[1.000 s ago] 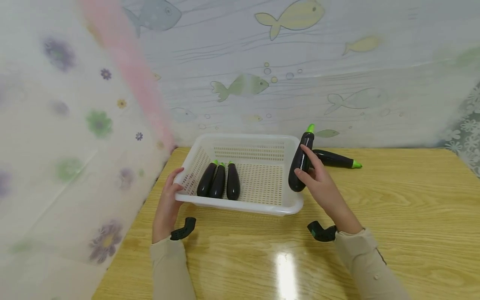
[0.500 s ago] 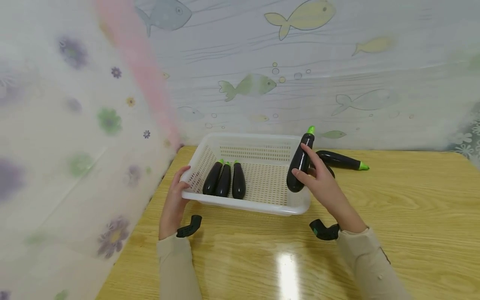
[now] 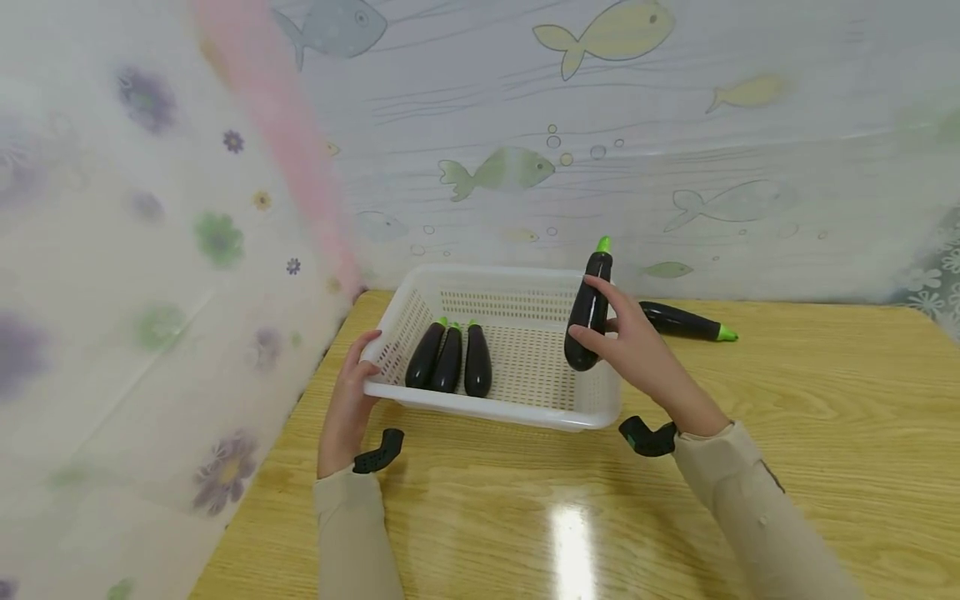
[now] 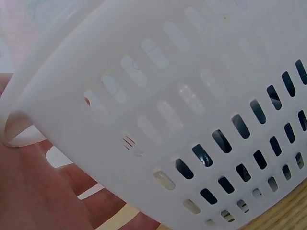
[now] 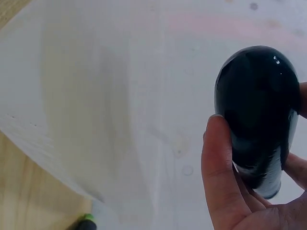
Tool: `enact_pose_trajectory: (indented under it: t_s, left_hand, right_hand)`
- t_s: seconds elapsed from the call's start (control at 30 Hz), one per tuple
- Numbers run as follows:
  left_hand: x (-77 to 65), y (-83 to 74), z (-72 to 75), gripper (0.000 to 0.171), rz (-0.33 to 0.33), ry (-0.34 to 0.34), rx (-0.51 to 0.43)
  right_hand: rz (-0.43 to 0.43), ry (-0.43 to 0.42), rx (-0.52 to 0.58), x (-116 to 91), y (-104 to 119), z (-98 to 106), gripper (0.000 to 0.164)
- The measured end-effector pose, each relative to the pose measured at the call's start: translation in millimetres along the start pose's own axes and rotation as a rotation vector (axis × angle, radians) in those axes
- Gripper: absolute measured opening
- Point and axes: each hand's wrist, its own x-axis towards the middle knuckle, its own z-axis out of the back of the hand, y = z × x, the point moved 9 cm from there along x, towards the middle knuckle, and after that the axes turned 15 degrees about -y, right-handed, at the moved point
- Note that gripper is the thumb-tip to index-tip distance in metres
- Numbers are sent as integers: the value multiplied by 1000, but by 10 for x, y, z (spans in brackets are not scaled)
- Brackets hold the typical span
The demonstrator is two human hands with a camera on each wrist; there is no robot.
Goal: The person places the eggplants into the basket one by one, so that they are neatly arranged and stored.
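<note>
My right hand (image 3: 633, 346) grips a glossy dark purple eggplant (image 3: 587, 321) with a green stem, holding it tilted above the right end of the white plastic basket (image 3: 480, 406). In the right wrist view, the thumb and fingers wrap the sides of this eggplant (image 5: 256, 110), its rounded end toward the camera. My left hand (image 3: 347, 408) grips the basket's left rim, thumb on the rim. The left wrist view shows those fingers behind the perforated basket wall (image 4: 144, 105). Inside the basket, three eggplants (image 3: 447, 360) lie side by side at the left.
Another eggplant (image 3: 682, 322) lies on the wooden table (image 3: 810, 417), right of the basket and partly hidden by my right hand. A patterned sheet (image 3: 487, 225) with fish drawings rises behind the table. A flowered sheet (image 3: 150, 375) runs along the left side.
The head view has shifted slightly. My right hand has carried the eggplant left and a little up, from beside the basket's right rim to over its inside. My left hand stays on the rim.
</note>
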Motion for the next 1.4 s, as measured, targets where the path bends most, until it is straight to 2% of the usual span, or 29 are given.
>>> enact_pose_trajectory:
  t_s: [0.3, 0.57, 0.77, 1.07, 1.27, 1.4]
  left_hand:
    - [103, 102, 65, 52, 9, -23, -13]
    - [126, 124, 77, 53, 34, -21, -39]
    - [133, 127, 64, 52, 34, -23, -58]
    - [132, 100, 52, 52, 33, -13, -54]
    - [142, 108, 41, 52, 27, -8, -71]
    - [153, 113, 55, 52, 23, -13, -70]
  right_hand:
    - [63, 68, -158, 44, 138, -127, 74]
    - [83, 130, -267, 180, 184, -267, 75]
    - [53, 211, -299, 288, 133, -365, 74]
    - [93, 302, -302, 488, 173, -521, 69]
    - [107, 328, -299, 584, 165, -681, 60]
    - [70, 358, -330, 611, 123, -792, 60]
